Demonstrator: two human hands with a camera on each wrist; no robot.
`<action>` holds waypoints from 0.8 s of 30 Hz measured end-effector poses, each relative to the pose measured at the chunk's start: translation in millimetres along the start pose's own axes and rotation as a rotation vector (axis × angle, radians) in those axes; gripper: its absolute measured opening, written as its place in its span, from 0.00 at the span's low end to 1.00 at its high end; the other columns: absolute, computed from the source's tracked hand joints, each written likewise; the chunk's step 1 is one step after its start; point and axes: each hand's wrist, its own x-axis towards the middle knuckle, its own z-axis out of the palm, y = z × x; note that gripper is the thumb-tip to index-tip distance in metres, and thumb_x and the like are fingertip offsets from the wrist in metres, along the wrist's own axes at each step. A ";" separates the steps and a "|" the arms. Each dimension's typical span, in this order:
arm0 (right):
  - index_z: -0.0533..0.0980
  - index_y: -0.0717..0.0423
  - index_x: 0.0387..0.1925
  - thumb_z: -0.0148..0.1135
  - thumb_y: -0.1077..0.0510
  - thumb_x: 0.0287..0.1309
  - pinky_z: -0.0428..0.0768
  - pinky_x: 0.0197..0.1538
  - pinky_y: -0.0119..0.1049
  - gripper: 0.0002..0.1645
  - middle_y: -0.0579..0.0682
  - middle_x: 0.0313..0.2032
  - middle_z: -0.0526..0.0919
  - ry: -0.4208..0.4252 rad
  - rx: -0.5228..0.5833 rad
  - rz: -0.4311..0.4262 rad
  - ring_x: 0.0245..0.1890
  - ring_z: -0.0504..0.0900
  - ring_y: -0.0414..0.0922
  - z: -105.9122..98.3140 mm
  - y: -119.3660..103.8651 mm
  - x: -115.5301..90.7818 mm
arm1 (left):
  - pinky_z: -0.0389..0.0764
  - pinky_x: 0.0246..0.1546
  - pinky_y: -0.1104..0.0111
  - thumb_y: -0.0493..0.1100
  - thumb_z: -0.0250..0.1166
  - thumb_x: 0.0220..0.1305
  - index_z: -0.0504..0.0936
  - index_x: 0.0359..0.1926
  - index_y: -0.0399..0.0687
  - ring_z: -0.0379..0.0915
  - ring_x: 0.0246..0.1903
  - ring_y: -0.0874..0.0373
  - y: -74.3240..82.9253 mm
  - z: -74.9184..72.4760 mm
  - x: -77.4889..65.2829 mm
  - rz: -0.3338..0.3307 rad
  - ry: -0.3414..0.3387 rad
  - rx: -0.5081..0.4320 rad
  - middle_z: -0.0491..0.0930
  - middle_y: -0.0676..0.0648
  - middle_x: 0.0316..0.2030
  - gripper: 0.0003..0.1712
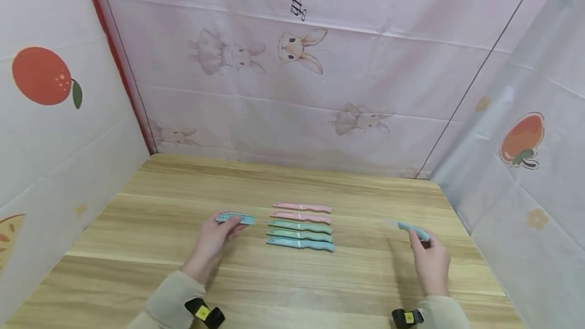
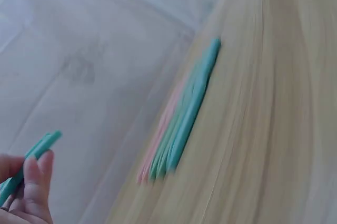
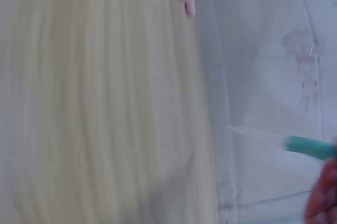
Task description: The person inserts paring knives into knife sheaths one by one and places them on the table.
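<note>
My left hand (image 1: 215,240) pinches a blue knife sheath (image 1: 247,219) between thumb and fingers, held up left of the row of knives. Over at the right, my right hand (image 1: 431,263) grips the blue handle of a paring knife (image 1: 413,231), whose pale, bare blade points left toward the row. Between the hands lie sheathed knives side by side, handles to the right: two pink knives (image 1: 301,216) at the back, two green knives (image 1: 300,235) in front of them, and one blue knife (image 1: 315,244) nearest me. In the right wrist view the held knife (image 3: 310,146) is blurred.
The knives lie on a wood-grain table (image 1: 292,288). A hanging sheet printed with rabbits (image 1: 256,131) stands along its back edge. White printed sheets close off the left side (image 1: 59,156) and the right side (image 1: 512,192).
</note>
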 end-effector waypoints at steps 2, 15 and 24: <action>0.75 0.63 0.41 0.52 0.48 0.66 0.75 0.31 0.20 0.21 0.50 0.32 0.79 0.126 0.169 -0.038 0.27 0.75 0.33 5.1 -10.3 -6.0 | 0.81 0.35 0.74 0.36 0.57 0.66 0.70 0.49 0.31 0.81 0.33 0.61 -3.1 13.9 -5.2 -0.024 -0.007 -0.059 0.83 0.46 0.33 0.14; 0.68 0.62 0.35 0.49 0.58 0.68 0.82 0.34 0.28 0.09 0.55 0.34 0.83 0.043 1.107 0.025 0.27 0.82 0.40 46.0 -71.6 -50.6 | 0.79 0.27 0.78 0.37 0.56 0.67 0.73 0.43 0.31 0.81 0.31 0.61 -8.4 74.8 -32.4 -0.013 -0.066 -0.144 0.83 0.44 0.30 0.11; 0.65 0.61 0.32 0.47 0.60 0.69 0.82 0.35 0.28 0.09 0.51 0.31 0.83 -0.054 1.122 0.053 0.26 0.81 0.39 66.2 -88.2 -67.6 | 0.79 0.26 0.78 0.39 0.58 0.65 0.73 0.41 0.31 0.81 0.29 0.62 -9.8 86.5 -37.3 -0.011 -0.102 -0.157 0.82 0.46 0.25 0.12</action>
